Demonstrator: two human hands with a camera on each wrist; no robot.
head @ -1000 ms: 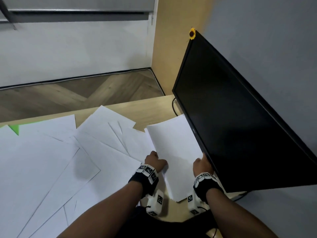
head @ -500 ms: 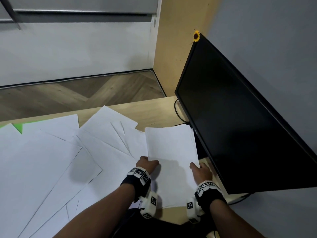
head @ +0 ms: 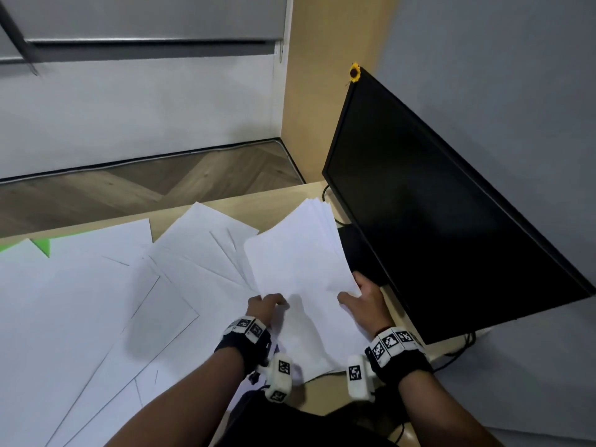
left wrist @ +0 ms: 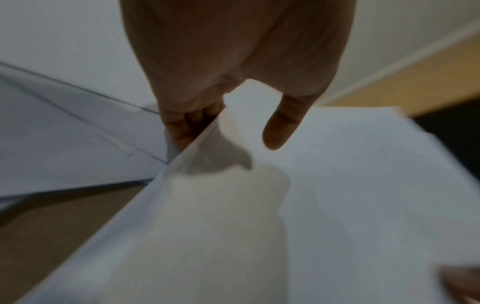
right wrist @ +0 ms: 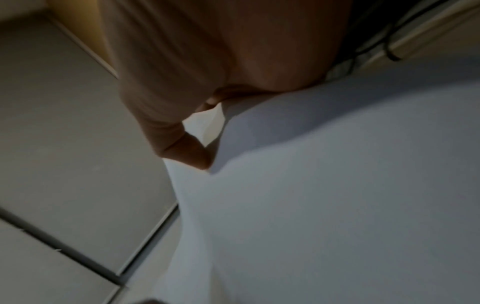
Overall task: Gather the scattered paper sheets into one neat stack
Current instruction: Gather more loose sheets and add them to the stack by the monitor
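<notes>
Since a second ago, the bundle of sheets (head: pixel 300 269) I hold has swung: its far end now leans toward the monitor (head: pixel 435 221), and the sheets fan apart at the far corner. It has also lifted off the desk (head: pixel 258 206), angled upward.

My left hand (head: pixel 263 306) pinches the bundle's near left edge, thumb on top and fingers (left wrist: pixel 187 123) curled underneath. My right hand (head: pixel 366 296) grips the near right edge, thumb over the top sheet; its other fingers are hidden beneath the paper.

Many loose sheets (head: pixel 96 301) remain scattered across the desk to the left, overlapping at odd angles, so I judge the gathering far from finished.

Risks, as I judge them: the fanned far corner sits just beside the monitor and could catch on its edge or stand. Held only at the near end, the sheets could slip out of line or droop and crease.
</notes>
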